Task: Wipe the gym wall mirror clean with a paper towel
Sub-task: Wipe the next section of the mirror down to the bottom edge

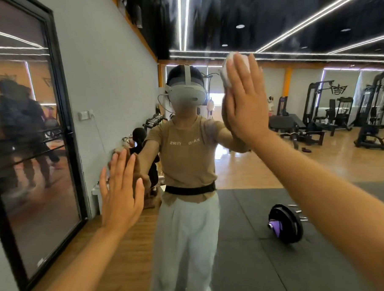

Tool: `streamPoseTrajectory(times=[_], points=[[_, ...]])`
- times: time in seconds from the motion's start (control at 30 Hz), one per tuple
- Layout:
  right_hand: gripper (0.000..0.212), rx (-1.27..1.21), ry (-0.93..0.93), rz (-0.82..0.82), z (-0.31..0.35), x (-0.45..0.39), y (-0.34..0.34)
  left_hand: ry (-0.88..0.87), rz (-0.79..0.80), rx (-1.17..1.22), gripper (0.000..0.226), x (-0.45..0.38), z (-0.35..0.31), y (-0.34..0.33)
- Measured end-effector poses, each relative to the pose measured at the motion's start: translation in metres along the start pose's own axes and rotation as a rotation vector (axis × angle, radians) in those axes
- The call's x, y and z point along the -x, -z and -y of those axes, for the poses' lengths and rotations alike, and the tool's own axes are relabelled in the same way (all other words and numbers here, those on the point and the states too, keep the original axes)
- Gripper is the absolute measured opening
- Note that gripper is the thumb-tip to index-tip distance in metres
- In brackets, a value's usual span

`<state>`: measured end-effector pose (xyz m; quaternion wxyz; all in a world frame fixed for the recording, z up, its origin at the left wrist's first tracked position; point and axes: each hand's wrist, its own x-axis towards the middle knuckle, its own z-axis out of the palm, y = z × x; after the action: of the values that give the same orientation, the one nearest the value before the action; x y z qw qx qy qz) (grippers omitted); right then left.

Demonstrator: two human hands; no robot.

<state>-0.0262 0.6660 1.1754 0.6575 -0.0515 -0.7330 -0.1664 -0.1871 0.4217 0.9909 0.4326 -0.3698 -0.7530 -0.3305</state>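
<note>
Right hand [243, 99], fingers flat, presses paper towel [228, 67] on mirror [270, 247]; left hand [120, 192] flat, bracing. Risk: bare palm smudges glass; towel slips.

We see only the edge of the paper towel [228, 67]; the right hand [246, 99] covers the rest. Our forearms are cut off by the frame.

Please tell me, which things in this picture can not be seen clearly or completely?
- Paper towel, head view: mostly covered by the flat right hand; only the top and left edge show.
- Mirror: right and bottom edges cut off by the frame.
- Dirt or streaks on the glass: too faint to tell.
- Left hand: its palm side faces away.
</note>
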Motion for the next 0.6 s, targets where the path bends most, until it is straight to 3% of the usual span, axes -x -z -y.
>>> streamPoseTrajectory(times=[0.1,0.23,0.37,0.53,0.6], points=[[0.052,-0.063,-0.001,0.031,0.033,0.049,-0.015,-0.055,0.005,-0.005,0.06,0.001,0.013,-0.001],[0.056,-0.11,0.272,0.246,0.059,0.143,-0.025,-0.104,-0.005,-0.018,0.06,-0.001,0.02,-0.007],[0.054,0.008,0.557,0.39,0.06,0.209,-0.022,-0.134,-0.013,-0.046,0.06,0.0,0.026,-0.012],[0.047,0.031,0.768,0.439,0.042,0.188,-0.015,-0.159,-0.039,-0.096,0.061,0.0,0.032,-0.019],[0.052,0.003,0.771,0.395,0.035,0.158,-0.016,-0.173,-0.055,-0.1,0.062,0.001,0.032,-0.02]])
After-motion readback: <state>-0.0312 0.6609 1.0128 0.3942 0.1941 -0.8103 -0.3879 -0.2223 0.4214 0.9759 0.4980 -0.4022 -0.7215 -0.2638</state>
